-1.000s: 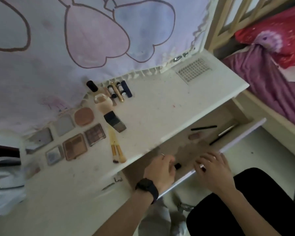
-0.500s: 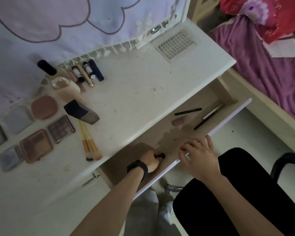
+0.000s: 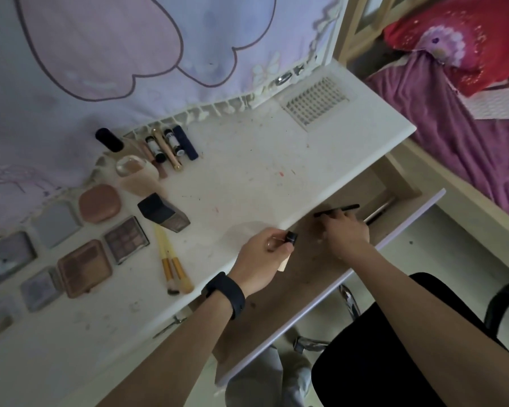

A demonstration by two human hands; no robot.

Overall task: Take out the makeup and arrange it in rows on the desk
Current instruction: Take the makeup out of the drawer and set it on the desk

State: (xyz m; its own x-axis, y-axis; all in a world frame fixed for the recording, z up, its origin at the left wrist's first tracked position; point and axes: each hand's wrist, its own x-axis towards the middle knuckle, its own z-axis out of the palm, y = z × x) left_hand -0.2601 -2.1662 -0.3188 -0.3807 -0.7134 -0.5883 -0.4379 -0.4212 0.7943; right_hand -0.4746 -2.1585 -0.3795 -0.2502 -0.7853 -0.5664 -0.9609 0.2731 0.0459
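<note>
White and scuffed with small stains, the surface (image 3: 262, 177) runs under a pale cloth (image 3: 130, 54) printed with big pink shapes. At the far left, square eyeshadow palettes (image 3: 84, 267) lie in rows, with a round peach compact (image 3: 99, 203) behind them. Next come a dark-capped square bottle (image 3: 163, 212) lying on its side, two yellow-handled brushes (image 3: 171, 259) side by side, and a rank of slim tubes (image 3: 171, 145) at the back edge.

At the front edge, the left hand (image 3: 263, 254), with a black watch (image 3: 227, 293) on its wrist, grips a small bottle (image 3: 290, 237) with a black cap and a beige body. The right hand (image 3: 347, 233) reaches into the open wooden drawer (image 3: 315, 277), its fingers curled onto a thin black pencil (image 3: 351, 206).

Further right are a slatted vent grille (image 3: 316, 99), a black chair (image 3: 394, 348), and a bed (image 3: 459, 136) with purple bedding and a red pillow (image 3: 467, 39).
</note>
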